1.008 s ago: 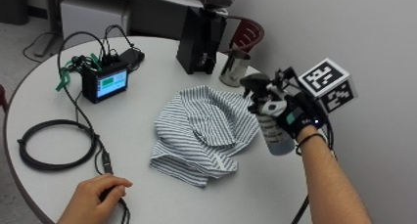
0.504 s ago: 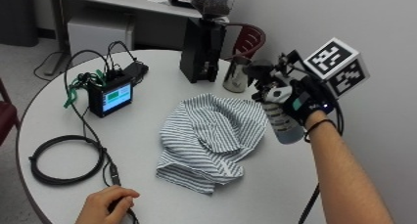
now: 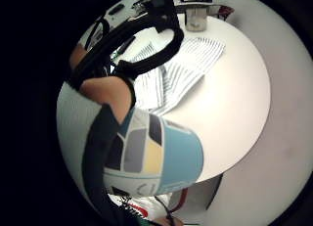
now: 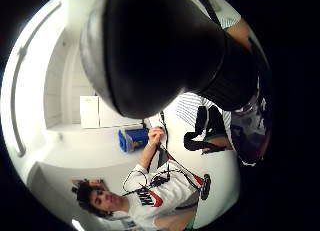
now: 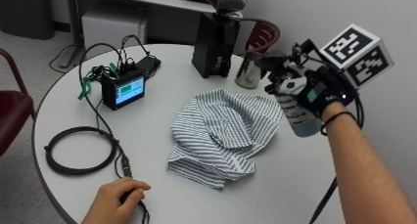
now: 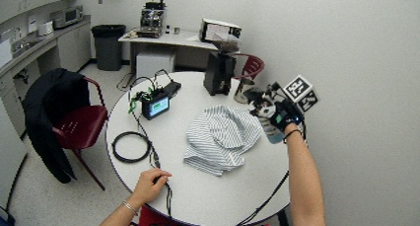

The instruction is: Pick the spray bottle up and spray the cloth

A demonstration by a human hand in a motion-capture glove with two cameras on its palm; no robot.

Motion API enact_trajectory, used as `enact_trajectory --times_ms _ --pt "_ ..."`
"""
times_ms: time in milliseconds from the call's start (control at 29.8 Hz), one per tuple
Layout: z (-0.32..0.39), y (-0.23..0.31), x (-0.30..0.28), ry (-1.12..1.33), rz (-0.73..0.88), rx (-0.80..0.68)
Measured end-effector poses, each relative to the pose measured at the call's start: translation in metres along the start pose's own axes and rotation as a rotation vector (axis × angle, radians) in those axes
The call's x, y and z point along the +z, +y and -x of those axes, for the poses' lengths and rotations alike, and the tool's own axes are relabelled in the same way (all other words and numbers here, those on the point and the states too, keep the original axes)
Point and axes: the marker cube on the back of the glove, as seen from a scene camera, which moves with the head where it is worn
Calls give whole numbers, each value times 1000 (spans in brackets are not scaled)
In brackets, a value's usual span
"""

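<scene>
My gloved right hand grips the spray bottle and holds it upright in the air above the table's right side. Its black spray head points left, toward the cloth. The striped white-and-grey cloth lies crumpled in the middle of the round white table, just left of the bottle and lower down. In the little finger side view the bottle's blue patterned label sits close to the palm, with the cloth spread beyond it. The black spray head fills the thumb side view.
A metal cup and a tall black grinder stand behind the cloth. At the left are a small screen device with cables and a coiled black cable. The person's bare left hand rests near the front edge.
The outside camera has shifted. My hand still holds the bottle beside the cloth, which has risen a little relative to the cloth since one second ago. The cloth lies as before.
</scene>
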Motion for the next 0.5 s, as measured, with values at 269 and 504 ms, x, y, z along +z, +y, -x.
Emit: enact_trajectory --times_ms 269,504 --pt "-63 14 54 -20 92 131" --pt "-77 32 72 -164 14 73"
